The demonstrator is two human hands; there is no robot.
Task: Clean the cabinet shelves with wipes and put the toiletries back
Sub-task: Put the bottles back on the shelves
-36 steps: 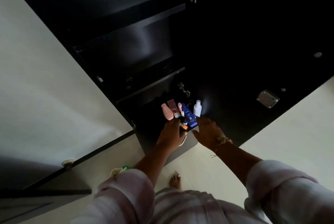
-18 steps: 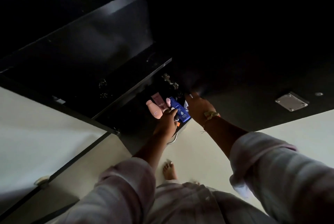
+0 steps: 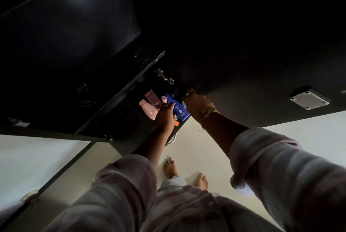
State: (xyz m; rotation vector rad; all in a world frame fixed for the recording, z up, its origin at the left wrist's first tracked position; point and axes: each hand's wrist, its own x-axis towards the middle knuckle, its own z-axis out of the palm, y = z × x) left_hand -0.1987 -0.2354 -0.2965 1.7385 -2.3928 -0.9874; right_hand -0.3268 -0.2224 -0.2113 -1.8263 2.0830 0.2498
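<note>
Now that your right hand [image 3: 198, 105] has reached deeper, grip unclear, your left hand [image 3: 165, 114] clasps the blue tube [image 3: 178, 109] at frame centre: restocking continues.

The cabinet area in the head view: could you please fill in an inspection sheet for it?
Surface: dark cabinet shelf, dim, condition unclear.
Job's things: pink bottle, mauve tube and blue bottle bunched together at the cabinet's bottom front; no wipe seen.
Clutter: small orange item under the blue bottle.
Grippers: left hand on the bunch; right hand reaching into the dark beside it, grip hidden.
Cables: nothing seen.
Surroundings: open door with metal plate, hinge, pale floor, bare feet.
</note>
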